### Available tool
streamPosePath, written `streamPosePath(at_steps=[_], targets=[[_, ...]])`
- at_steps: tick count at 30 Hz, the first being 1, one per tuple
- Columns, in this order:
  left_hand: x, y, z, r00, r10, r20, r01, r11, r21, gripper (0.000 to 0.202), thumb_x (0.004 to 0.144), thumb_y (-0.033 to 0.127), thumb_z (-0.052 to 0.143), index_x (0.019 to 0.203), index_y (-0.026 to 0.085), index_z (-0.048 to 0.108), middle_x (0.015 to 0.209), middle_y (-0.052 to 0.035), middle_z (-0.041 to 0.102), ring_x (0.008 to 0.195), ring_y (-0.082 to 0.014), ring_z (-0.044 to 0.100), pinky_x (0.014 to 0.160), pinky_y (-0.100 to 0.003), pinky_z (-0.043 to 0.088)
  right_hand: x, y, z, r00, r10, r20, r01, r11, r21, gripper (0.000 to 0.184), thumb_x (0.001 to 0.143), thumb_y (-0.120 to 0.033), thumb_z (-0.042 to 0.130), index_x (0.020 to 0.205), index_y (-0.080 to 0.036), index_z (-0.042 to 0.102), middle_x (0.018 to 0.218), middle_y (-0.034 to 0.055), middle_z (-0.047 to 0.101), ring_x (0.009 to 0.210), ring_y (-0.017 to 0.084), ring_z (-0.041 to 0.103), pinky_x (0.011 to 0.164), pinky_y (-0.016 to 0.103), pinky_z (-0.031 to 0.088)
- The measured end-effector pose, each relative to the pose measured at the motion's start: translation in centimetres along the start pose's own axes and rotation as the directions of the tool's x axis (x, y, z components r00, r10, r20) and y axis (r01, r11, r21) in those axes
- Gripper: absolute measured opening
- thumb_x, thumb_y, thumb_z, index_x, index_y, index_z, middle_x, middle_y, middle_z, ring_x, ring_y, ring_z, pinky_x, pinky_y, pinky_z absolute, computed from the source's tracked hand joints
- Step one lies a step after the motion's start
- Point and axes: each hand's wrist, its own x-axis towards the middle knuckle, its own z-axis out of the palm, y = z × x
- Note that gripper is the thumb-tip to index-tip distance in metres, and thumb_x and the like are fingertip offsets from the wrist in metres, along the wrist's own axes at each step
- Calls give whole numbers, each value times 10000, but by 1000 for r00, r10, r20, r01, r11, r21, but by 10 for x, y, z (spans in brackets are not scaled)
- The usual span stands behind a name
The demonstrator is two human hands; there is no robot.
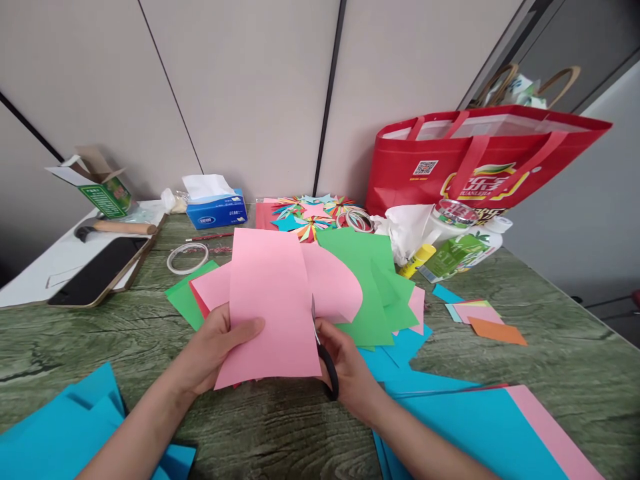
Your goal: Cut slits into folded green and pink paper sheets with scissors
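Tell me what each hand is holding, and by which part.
The left hand holds the pink paper by its left edge; the right hand holds the scissors by the black handle.

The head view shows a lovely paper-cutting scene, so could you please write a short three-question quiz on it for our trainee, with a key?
1. Multiple choice: What does the right grip hold?
a) a glue stick
b) a pair of scissors
c) a phone

2. True or false: The blue tissue box stands to the left of the red bag.

3. Fill in the blank: The paper in the left grip is ____ in colour.

Key: 1. b; 2. true; 3. pink.
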Motion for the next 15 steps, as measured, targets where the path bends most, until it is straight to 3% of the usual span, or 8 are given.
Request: streamPosePath(at_steps=[15], targets=[[0,-1,0,1000,1,12,-1,1000,31,161,691,256,644,790,139,594,543,-65,687,369,-164,593,344,-210,436,1,2,-2,1000,-15,-11,15,1000,15,386,528,-370,777,788,-181,563,826,46,649,813,209,601,716,293,473]])
